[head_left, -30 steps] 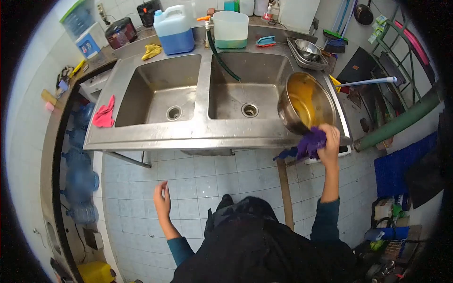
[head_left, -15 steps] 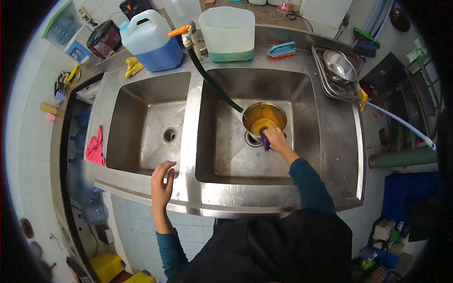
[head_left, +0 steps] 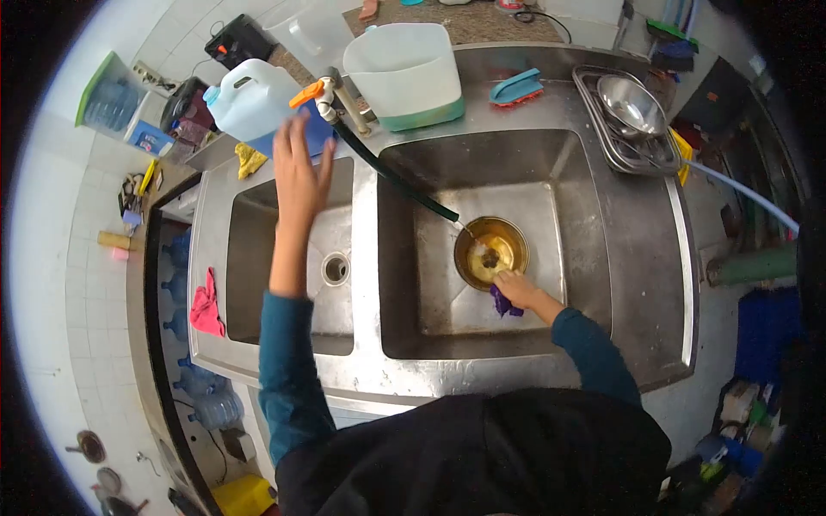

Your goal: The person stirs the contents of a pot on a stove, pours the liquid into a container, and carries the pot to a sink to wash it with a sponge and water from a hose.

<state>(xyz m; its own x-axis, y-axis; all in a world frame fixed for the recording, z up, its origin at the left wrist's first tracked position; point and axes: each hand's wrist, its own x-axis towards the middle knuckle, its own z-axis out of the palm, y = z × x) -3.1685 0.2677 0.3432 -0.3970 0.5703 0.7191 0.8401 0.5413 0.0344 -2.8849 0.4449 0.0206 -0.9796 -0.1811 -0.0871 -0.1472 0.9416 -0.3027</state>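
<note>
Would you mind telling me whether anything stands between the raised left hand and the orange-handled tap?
Nothing visible does. The left hand is raised, fingers spread, just left of the orange-handled tap, with only open air between them. The blue-filled white plastic jug sits behind the hand, not in the way.

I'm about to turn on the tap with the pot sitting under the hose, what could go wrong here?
The hose ends right over the greasy pot; a strong flow could splash oily water out of the basin. The right hand steadies the pot with only a purple cloth, so it may slip. The left hand reaches near the jug.
</note>
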